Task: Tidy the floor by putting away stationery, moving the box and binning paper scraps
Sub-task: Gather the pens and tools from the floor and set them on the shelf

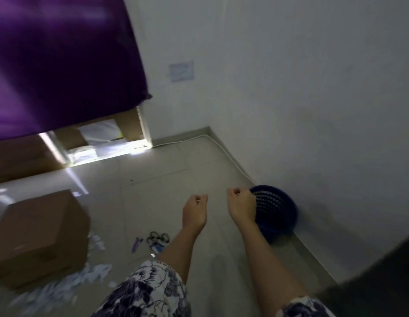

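Note:
A closed cardboard box (pixel 41 236) stands on the floor at the lower left, with several white paper scraps (pixel 62 284) strewn around its near side. Scissors (pixel 158 237), a purple pen (pixel 136 244) and other small stationery lie in a cluster on the tiles just right of the box. A dark blue perforated bin (pixel 276 211) sits against the right wall. My left hand (pixel 195 210) hangs over the floor with fingers curled and nothing visible in it. My right hand (pixel 241 205), also curled and seemingly empty, is in front of the bin's left rim.
A purple cloth (pixel 57 65) covers furniture at the upper left, with more cardboard boxes (pixel 23 156) and white bags beneath. A white cable (pixel 224 152) runs along the baseboard. Bare grey tiles lie between the stationery and the bin.

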`<state>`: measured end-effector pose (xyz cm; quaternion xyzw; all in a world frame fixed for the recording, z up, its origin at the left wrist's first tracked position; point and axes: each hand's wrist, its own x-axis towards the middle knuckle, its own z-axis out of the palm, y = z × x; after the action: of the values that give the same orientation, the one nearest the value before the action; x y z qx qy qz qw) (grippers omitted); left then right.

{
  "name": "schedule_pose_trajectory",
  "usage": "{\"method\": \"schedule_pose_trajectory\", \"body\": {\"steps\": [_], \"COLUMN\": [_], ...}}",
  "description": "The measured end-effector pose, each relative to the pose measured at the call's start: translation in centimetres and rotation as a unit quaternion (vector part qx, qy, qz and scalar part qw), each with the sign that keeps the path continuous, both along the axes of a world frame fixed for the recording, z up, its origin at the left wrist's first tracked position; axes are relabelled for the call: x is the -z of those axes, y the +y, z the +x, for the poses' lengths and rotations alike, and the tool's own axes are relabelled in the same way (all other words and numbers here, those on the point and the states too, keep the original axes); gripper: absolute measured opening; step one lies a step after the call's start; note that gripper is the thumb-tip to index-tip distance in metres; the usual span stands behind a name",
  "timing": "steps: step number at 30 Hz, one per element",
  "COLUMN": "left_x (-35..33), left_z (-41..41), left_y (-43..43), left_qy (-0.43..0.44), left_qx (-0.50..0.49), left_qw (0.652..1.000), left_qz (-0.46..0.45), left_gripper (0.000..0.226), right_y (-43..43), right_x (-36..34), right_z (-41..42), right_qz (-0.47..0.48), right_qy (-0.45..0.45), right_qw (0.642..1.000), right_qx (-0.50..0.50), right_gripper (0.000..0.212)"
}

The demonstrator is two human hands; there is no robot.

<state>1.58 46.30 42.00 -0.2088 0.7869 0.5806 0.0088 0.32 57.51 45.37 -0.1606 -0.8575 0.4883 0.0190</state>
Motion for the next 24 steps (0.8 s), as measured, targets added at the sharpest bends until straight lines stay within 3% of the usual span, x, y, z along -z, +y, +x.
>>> {"method": "schedule_pose_trajectory", "body": {"steps": [4,12,18,20,24], "left_x": [3.2,12.7,28.8,40.3,46.7], "left_z": [-0.9,-3.1,-6.9,-9.5,-10.5], "left_y": [-14.5,-33.3,-37.8,-38.2,-38.3], "left_qy": [-0.028,-0.075,-0.079,-0.059,-0.071], "left_qx": [-0.052,-0.063,-0.045,-0.046,-0.030], "left_qw": [0.997,0.990,0.989,0.992,0.991], "left_qz": [-0.043,-0.100,-0.117,-0.105,-0.109], "left_gripper": [0.036,0.036,0.025,0.027,0.033], "right_y": [-13.3,-28.9,-32.7,-33.9,-33.7], "right_x": [3.4,15.1,32.3,44.2,51.3], "right_z": [-1.9,-5.9,-10.3,-13.1,-14.4], "right_qz": [-0.005,-0.034,-0.006,-0.004,0.046], "right_qy": [-0.042,-0.117,-0.137,-0.104,-0.141], "right_qw": [0.996,0.979,0.974,0.975,0.971], "right_qx": [-0.077,-0.164,-0.182,-0.199,-0.190], "right_gripper": [0.021,0.028,0.026,0.024,0.021]}}
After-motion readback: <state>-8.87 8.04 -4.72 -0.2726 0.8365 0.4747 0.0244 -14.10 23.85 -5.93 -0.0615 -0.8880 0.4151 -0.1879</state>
